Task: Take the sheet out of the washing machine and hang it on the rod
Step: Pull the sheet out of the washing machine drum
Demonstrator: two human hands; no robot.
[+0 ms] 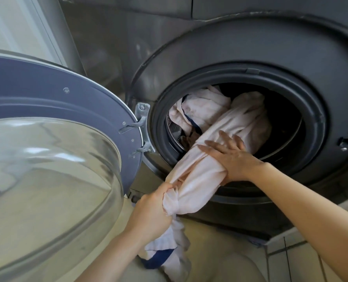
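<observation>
A pale pink sheet (201, 176), twisted into a thick rope with a dark blue edge, runs from inside the drum out over the rim of the dark grey washing machine (250, 58). More of it lies bunched in the drum. My left hand (152, 208) grips the sheet in a fist just below the opening, and the loose end hangs down under it. My right hand (230, 155) wraps round the sheet at the lip of the opening, fingers spread over the top, thumb underneath. No rod is in view.
The round machine door (53, 127) with its glass bowl stands swung open at the left, close to my left arm. Its hinge (141, 119) sits between door and opening. The grey rubber seal (319, 123) rings the drum. Pale tiled floor lies below.
</observation>
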